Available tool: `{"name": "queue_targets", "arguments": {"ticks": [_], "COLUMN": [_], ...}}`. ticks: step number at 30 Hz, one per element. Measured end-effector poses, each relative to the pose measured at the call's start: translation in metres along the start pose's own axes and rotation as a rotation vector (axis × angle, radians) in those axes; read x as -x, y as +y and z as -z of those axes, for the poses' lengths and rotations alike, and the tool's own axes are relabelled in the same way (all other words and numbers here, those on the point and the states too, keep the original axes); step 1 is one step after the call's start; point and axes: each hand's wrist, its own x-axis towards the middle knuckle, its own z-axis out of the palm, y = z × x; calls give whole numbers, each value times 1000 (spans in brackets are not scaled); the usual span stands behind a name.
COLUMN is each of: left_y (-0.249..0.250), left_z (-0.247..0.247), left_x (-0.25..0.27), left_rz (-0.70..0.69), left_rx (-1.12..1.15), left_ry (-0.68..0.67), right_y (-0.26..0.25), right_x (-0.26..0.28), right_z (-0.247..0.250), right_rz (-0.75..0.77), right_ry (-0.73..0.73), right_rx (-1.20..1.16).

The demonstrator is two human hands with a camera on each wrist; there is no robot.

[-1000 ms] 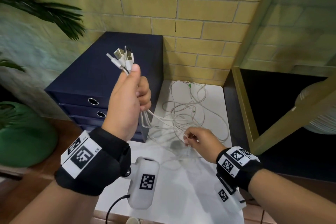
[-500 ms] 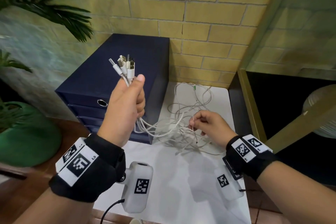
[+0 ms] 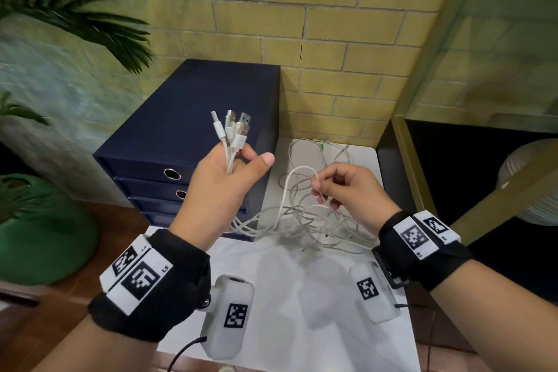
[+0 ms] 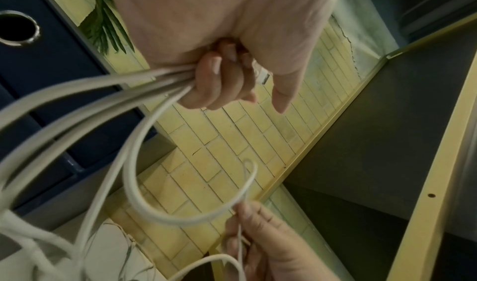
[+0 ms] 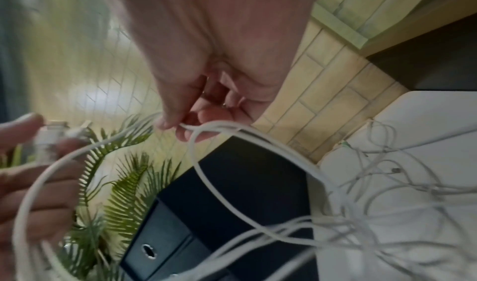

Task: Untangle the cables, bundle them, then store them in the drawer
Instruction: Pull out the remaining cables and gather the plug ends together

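Note:
My left hand (image 3: pixel 225 187) grips several white cables just below their plugs (image 3: pixel 232 127), which stick up above the fist; the left wrist view shows the fingers (image 4: pixel 216 81) curled round the strands. My right hand (image 3: pixel 347 190) pinches a raised loop of white cable (image 3: pixel 290 181) between thumb and fingertips (image 5: pixel 180 126). The rest of the white cables (image 3: pixel 305 220) hang from both hands into a loose tangle on the white tabletop (image 3: pixel 302 296). The dark blue drawer unit (image 3: pixel 193 130) stands behind my left hand, its drawers all closed.
A yellow brick wall (image 3: pixel 332 24) backs the table. A green pot (image 3: pixel 42 229) with a leafy plant stands at the left. At the right is a dark shelf with a gold frame (image 3: pixel 413 178) and a white ribbed object (image 3: pixel 531 184).
My left hand has come lower and loosened its thumb from the plugs. My right hand has risen from the tangle, lifting a cable loop toward the left hand.

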Motion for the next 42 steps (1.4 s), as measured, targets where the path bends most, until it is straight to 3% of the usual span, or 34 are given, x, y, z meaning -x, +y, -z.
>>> {"name": "queue_targets", "arguments": {"ticks": [9,15,19,25,29,34,39,42], "left_y": [-4,1,7,18,29,29,30,31], "left_z": [-12,-10,5,12,17,19,11,11], "left_x": [-2,0,-8,-11,-16,-9,-6,-7], "left_rz": [76,50,14,-24,-70,-63,-44,-52], "left_rx": [-308,-159,36,147,211,227,246,250], "left_ry": [-243,-99,47,95,118,117,72,76], "right_y": [-27,0,26,35,35,24,18,29], "right_x": [6,3,4,-8,-16,-12,-6,-2], "right_z": [-13,-8,4,16,13,-1,-29,-47], "right_rz": [127,73,-35,-66,-136,-93,-62,-44], "right_ry": [-175,-149,-65,-14,-97,-133,-354,-358], "right_rx": [134,351,337,460,626,514,501,418]}}
